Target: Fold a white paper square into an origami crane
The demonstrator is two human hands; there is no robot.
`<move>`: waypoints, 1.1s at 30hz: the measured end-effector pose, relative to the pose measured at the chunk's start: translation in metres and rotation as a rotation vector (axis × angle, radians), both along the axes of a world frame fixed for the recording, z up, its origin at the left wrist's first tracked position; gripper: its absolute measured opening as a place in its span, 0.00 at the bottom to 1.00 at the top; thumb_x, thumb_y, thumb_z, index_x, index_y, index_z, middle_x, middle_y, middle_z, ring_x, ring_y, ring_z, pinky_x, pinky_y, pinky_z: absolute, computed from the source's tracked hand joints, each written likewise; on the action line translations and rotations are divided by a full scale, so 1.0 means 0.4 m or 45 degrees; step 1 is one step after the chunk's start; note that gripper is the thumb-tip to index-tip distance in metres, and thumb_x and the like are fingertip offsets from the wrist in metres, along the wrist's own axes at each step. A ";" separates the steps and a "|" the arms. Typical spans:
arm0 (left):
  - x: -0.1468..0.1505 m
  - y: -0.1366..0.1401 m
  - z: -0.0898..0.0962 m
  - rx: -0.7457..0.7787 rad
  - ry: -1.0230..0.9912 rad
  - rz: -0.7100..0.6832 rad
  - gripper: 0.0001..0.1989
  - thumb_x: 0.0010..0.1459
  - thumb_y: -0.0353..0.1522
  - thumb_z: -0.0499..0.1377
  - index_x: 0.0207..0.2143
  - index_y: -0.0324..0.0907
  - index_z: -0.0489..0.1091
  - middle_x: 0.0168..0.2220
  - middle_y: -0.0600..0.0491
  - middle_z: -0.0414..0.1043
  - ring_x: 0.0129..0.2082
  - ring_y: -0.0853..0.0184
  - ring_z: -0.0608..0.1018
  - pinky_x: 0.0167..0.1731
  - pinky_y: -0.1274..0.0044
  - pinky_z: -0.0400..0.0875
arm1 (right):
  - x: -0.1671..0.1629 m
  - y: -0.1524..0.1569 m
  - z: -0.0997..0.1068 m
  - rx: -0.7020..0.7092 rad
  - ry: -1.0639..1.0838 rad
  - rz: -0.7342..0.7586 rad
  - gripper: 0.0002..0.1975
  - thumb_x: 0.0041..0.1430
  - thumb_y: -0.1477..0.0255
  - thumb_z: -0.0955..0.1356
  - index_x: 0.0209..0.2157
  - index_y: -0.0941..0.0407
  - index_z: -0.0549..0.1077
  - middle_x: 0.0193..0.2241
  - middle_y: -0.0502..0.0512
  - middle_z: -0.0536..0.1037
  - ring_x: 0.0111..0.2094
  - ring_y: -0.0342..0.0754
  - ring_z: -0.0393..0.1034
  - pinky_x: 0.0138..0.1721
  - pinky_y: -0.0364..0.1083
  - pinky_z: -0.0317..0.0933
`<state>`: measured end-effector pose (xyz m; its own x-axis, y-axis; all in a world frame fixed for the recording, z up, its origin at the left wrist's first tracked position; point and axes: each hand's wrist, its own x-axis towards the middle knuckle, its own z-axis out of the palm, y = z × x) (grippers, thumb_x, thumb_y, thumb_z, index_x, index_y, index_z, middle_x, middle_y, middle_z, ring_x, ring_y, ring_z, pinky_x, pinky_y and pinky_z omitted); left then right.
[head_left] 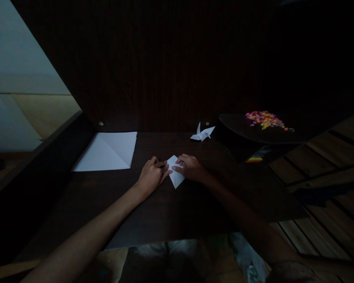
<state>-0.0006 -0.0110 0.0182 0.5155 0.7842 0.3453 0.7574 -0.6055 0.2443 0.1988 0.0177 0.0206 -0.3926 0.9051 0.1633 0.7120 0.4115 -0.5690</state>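
Note:
A small folded white paper (175, 181), diamond-shaped with a crease down its middle, lies on the dark desk in front of me. My left hand (152, 176) grips its left corner, fingers bent and thumb against the edge; something dark shows near those fingers, too dim to make out. From the other side, my right hand (191, 167) is closed on the paper's right part, thumb and fingertips pressing on its surface. Behind it, a finished white origami crane (202, 133) rests against the back of the desk. Further left is a stack of white paper sheets (109, 151), the top one creased diagonally.
On the right, a raised dark shelf (236, 122) holds a pile of small colourful pieces (265, 119). A dark side panel (32, 157) bounds the desk (153, 220) on the left. Wooden slats (336, 165) and a plastic bag (247, 255) are lower right.

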 end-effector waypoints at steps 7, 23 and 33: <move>0.000 -0.011 0.012 -0.031 0.043 -0.012 0.18 0.62 0.42 0.54 0.46 0.42 0.76 0.49 0.45 0.74 0.44 0.53 0.69 0.41 0.64 0.65 | 0.017 0.006 -0.001 -0.058 0.054 0.064 0.15 0.47 0.69 0.75 0.38 0.58 0.75 0.29 0.48 0.68 0.27 0.41 0.63 0.31 0.43 0.57; -0.005 -0.033 0.032 -0.111 0.094 -0.038 0.45 0.45 0.59 0.58 0.56 0.37 0.68 0.56 0.39 0.68 0.47 0.47 0.68 0.46 0.58 0.63 | 0.019 -0.008 -0.011 -0.004 -0.084 0.189 0.15 0.55 0.67 0.71 0.44 0.57 0.78 0.33 0.53 0.67 0.29 0.43 0.61 0.35 0.45 0.59; -0.011 -0.017 0.021 0.083 -0.025 0.072 0.22 0.61 0.41 0.55 0.49 0.36 0.73 0.50 0.41 0.74 0.48 0.51 0.70 0.47 0.60 0.66 | 0.030 -0.008 -0.024 0.010 0.006 0.201 0.13 0.57 0.71 0.69 0.44 0.58 0.78 0.34 0.54 0.69 0.30 0.43 0.64 0.34 0.44 0.61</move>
<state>-0.0050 -0.0179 0.0268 0.4634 0.7876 0.4061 0.7865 -0.5767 0.2209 0.2107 0.0147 0.0109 -0.5290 0.8309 0.1725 0.6355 0.5226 -0.5683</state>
